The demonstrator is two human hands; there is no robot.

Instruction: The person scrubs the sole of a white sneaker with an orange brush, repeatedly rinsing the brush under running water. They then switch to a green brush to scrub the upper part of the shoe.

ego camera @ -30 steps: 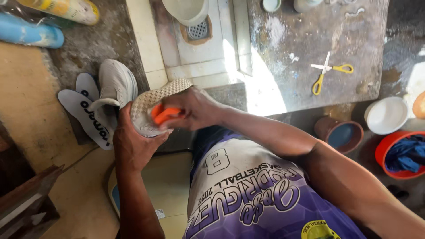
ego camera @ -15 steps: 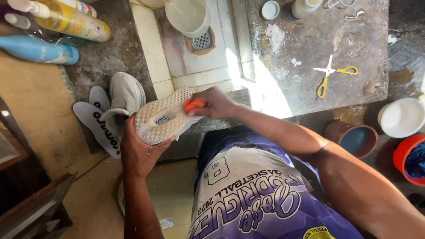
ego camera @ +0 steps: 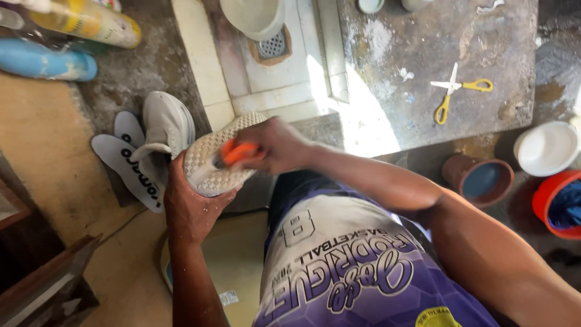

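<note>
Centrally, a pale shoe (ego camera: 215, 160) sits sole-up just in front of the worktop (ego camera: 423, 72) edge, tilted so its tread faces the person. Tread is a fine woven-looking grid, cream, rubbery, rounded at the toe.

Left hand (ego camera: 190, 209) cups the shoe from beneath, fingers wrapped round its underside; looks like a brace against pressure from above. Right hand (ego camera: 272, 145) lies over the sole, fingers closed on an orange brush (ego camera: 237, 151), mostly hidden by the knuckles; bristles not visible. Wet flecks on the left wrist.

Left of the held shoe: its pale mate (ego camera: 164, 130), upright on the floor, and two flat grey insoles (ego camera: 130, 160) lying out beside it, printed side up.

Beyond the shoe: a tiled basin (ego camera: 284, 91) with a square metal drain (ego camera: 273, 45) and a white bowl (ego camera: 251, 15).

Worktop surface is rough, stained concrete; yellow-handled scissors (ego camera: 457, 91) lie on it, blades parted.

Far left: a blue bottle (ego camera: 45, 60) and a yellow bottle (ego camera: 85, 21), both lying flat.
</note>
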